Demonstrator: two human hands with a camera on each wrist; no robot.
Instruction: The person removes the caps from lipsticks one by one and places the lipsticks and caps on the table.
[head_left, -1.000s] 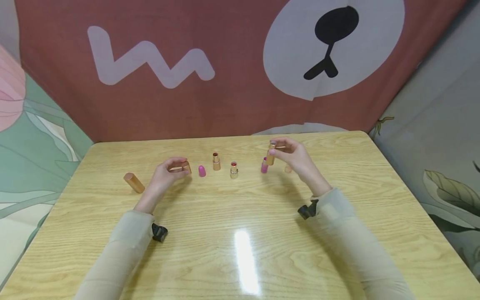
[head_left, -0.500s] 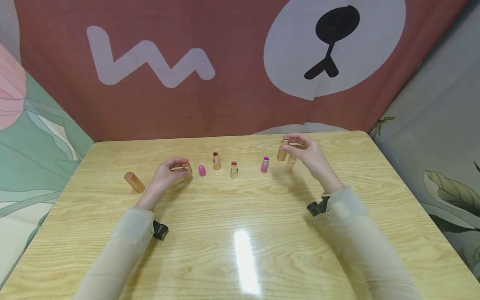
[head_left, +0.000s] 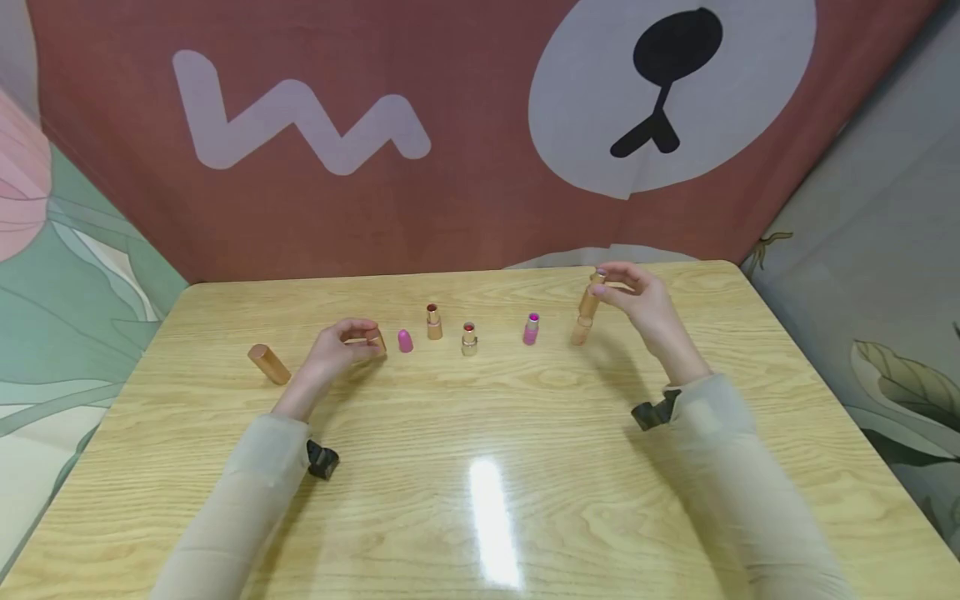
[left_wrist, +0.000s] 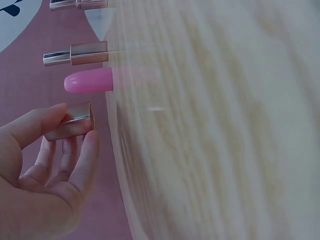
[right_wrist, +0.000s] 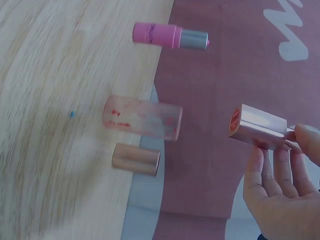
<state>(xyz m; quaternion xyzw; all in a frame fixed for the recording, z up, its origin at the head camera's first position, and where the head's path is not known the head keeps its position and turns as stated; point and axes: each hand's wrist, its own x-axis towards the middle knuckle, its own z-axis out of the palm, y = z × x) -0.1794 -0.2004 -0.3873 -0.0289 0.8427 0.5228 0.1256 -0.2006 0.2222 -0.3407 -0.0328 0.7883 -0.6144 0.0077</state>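
Note:
My left hand [head_left: 335, 346] pinches a short rose-gold lipstick cap [left_wrist: 74, 121] between thumb and fingers, beside a standing pink cap [left_wrist: 90, 80]. My right hand [head_left: 647, 308] grips a rose-gold lipstick [right_wrist: 260, 127] near its narrower end, holding it tilted above the table. The broad end, with a red label, points down towards the wood. Behind or below it stand a clear cap with red smears [right_wrist: 142, 117] and a rose-gold cap [right_wrist: 136, 160]; the latter cannot be made out in the head view. A pink lipstick [head_left: 531, 329] stands uncapped to the left of these.
Mid-table stand two uncapped lipsticks, a rose-gold one [head_left: 433, 322] and a pale gold one [head_left: 468, 339]. At the far left is a tall copper-coloured tube [head_left: 268, 364]. A reddish cloth [head_left: 480, 192] hangs behind the wooden table [head_left: 420, 467].
My right hand has carried the rose-gold lipstick to the right, from over the pink lipstick to over the clear cap. My left hand has barely moved with its cap.

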